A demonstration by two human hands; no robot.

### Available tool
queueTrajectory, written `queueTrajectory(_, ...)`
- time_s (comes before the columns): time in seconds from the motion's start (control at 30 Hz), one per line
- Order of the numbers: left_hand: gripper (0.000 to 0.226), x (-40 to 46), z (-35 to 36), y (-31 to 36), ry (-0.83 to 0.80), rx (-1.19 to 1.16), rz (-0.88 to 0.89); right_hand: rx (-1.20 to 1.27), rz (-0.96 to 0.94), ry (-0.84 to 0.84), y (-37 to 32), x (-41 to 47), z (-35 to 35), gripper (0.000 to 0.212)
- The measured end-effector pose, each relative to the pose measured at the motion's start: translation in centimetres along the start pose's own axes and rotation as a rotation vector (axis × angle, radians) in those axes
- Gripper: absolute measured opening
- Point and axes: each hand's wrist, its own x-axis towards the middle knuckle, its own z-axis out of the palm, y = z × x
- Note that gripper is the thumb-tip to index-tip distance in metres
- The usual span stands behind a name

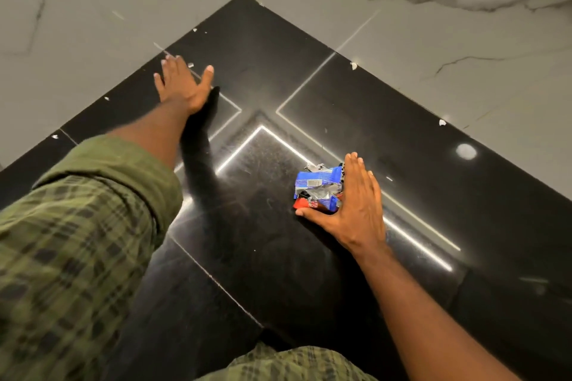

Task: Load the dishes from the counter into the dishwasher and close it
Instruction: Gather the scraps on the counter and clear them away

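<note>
A crumpled wrapper is touched by the flat, released right hand; the left hand is spread, fingers straight, over the black tabletop

Counter: was glossy black, crossed by thin pale seam lines and bright white light streaks.
Walls: were off-white marble tile with grey and dark veining.
Wrapper: was blue, with silver foil, a red corner and a small spotted black-and-white patch.
Sleeve: was olive green with a darker check pattern; its rolled cuff was plain olive.
Flecks: were white, scattered along the counter's edges.
</note>
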Motion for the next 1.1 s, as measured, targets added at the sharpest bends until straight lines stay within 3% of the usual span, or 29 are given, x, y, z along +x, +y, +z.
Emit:
queueTrajectory(0.17,0.067,-5.8,1.6,4.4,-0.026,-0.023,0.479,0.029,-0.005,0.000,0.0,-0.1,-0.1,0.143)
queueTrajectory(0.27,0.063,-12.1,3.6,6.6,-0.126,-0.114,0.682,0.052,-0.004,0.003,-0.1,-0.1,-0.1,0.142)
queueTrajectory(0.4,0.066,-19.8,5.3,8.5,-0.245,-0.267,0.700,0.094,-0.022,0.018,-0.1,-0.4,-0.3,0.139)
queueTrajectory(0.57,0.063,-25.3,5.9,10.2,-0.288,-0.436,0.526,0.254,-0.027,0.053,0.3,-0.7,-0.4,0.120)
queueTrajectory(0.83,0.056,-25.9,6.6,11.0,-0.149,-0.441,0.535,0.410,-0.008,0.065,0.1,-1.0,-1.2,0.099)
queueTrajectory(0.93,0.053,-25.6,7.3,11.2,-0.061,-0.453,0.523,0.593,0.083,0.190,1.3,-0.3,-2.3,0.084)
queueTrajectory(1.03,0.049,-25.4,7.9,11.3,-0.018,-0.445,0.512,0.458,0.194,0.302,5.1,2.8,-4.5,0.073)
queueTrajectory(1.1,0.048,-25.3,8.1,11.2,-0.006,-0.448,0.510,0.281,0.237,0.225,8.8,5.6,-6.5,0.076)
